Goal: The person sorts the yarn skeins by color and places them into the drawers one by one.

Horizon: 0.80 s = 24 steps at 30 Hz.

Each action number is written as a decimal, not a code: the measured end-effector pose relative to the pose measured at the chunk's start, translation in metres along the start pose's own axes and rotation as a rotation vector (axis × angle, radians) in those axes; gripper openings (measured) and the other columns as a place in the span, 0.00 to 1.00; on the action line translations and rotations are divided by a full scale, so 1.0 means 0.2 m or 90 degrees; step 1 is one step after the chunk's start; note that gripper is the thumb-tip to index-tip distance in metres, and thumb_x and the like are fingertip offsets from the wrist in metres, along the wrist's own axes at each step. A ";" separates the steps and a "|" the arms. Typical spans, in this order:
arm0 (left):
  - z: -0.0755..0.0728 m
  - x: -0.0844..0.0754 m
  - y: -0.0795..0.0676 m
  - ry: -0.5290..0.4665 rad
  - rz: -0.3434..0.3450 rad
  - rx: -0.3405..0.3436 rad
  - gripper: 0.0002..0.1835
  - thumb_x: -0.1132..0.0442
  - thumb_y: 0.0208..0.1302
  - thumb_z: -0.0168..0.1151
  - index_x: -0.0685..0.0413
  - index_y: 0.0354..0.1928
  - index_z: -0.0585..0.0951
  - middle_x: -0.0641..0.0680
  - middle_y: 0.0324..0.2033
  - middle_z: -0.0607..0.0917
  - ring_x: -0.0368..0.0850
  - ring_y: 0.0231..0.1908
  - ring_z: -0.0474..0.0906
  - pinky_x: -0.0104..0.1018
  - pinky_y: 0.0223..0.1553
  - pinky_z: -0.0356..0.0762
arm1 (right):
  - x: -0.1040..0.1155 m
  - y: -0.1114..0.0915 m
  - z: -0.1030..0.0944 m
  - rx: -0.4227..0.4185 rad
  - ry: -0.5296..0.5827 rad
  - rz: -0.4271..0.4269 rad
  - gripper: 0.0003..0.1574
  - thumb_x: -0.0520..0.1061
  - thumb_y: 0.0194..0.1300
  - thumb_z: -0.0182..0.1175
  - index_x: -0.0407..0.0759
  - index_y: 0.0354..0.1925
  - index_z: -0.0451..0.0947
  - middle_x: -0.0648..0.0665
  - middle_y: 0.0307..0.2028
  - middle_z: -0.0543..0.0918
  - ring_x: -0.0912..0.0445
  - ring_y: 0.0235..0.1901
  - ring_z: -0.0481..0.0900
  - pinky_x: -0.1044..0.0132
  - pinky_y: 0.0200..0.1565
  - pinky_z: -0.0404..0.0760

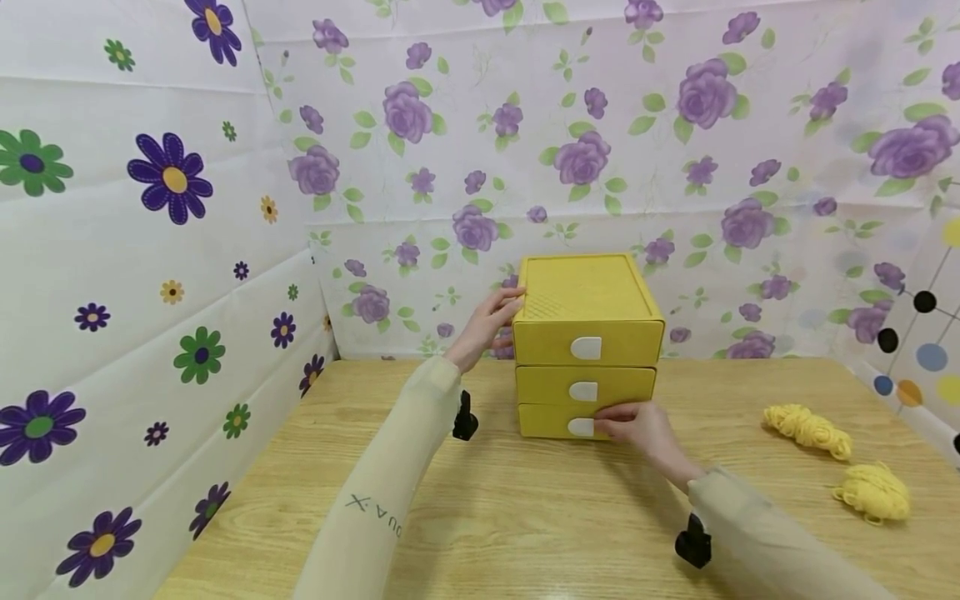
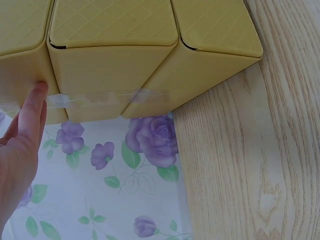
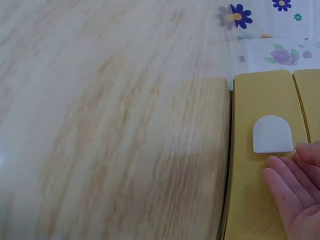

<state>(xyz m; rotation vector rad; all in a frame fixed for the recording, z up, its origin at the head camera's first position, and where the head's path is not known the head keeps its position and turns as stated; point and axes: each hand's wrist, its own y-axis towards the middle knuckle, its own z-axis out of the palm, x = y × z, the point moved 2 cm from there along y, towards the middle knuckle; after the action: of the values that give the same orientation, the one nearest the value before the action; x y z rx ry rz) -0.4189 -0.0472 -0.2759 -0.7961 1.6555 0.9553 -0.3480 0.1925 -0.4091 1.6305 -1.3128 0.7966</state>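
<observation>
A yellow three-drawer unit (image 1: 585, 287) stands on the wooden table with all its drawers closed. My left hand (image 1: 489, 327) rests on the unit's upper left side, its fingers extended; in the left wrist view a fingertip touches the side wall (image 2: 100, 65). My right hand (image 1: 643, 429) is at the front of the bottom drawer (image 1: 543, 421). Its fingertips lie beside the white drawer handle (image 3: 272, 134), apparently just apart from it, with the fingers fairly straight in the right wrist view. White handles (image 1: 586, 348) also mark the two upper drawers.
Two bundles of yellow yarn lie on the right of the table: a long twisted one (image 1: 807, 431) and a rounder one (image 1: 873, 492). Flowered cloth (image 1: 450, 125) hangs behind and to the left. Clear tape (image 2: 90, 99) runs across the unit's side.
</observation>
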 end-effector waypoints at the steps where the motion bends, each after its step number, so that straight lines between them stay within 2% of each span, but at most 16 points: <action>1: 0.00 0.00 0.00 0.000 0.000 0.000 0.24 0.57 0.71 0.44 0.55 0.66 0.60 0.59 0.56 0.63 0.53 0.47 0.64 0.52 0.46 0.68 | 0.00 0.00 0.01 0.001 -0.002 0.000 0.10 0.36 0.54 0.65 0.29 0.34 0.82 0.39 0.29 0.82 0.45 0.29 0.80 0.62 0.30 0.78; 10: 0.00 -0.01 0.00 0.002 0.003 0.002 0.24 0.57 0.71 0.44 0.55 0.66 0.61 0.59 0.55 0.63 0.53 0.48 0.65 0.49 0.46 0.69 | -0.02 0.02 0.03 -0.011 -0.017 0.008 0.07 0.35 0.54 0.64 0.31 0.32 0.83 0.41 0.27 0.82 0.46 0.30 0.80 0.63 0.29 0.78; 17: -0.03 0.11 0.08 0.007 0.013 -0.032 0.23 0.51 0.68 0.48 0.46 0.63 0.66 0.54 0.55 0.66 0.52 0.47 0.66 0.47 0.42 0.72 | -0.02 0.02 0.03 -0.003 -0.030 0.006 0.06 0.35 0.53 0.65 0.32 0.31 0.83 0.42 0.26 0.82 0.49 0.27 0.80 0.64 0.27 0.77; 24: -0.03 0.12 0.08 0.008 0.014 -0.044 0.21 0.52 0.68 0.48 0.45 0.61 0.67 0.53 0.54 0.67 0.51 0.46 0.66 0.45 0.41 0.73 | -0.01 0.00 0.03 0.011 -0.041 0.000 0.05 0.36 0.52 0.66 0.33 0.30 0.84 0.43 0.26 0.83 0.48 0.27 0.80 0.63 0.28 0.78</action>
<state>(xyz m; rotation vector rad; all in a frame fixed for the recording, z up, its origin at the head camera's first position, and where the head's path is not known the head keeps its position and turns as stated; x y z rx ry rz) -0.4416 -0.0451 -0.2943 -0.8340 1.6521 1.0295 -0.3479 0.1891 -0.4140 1.6818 -1.3551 0.7630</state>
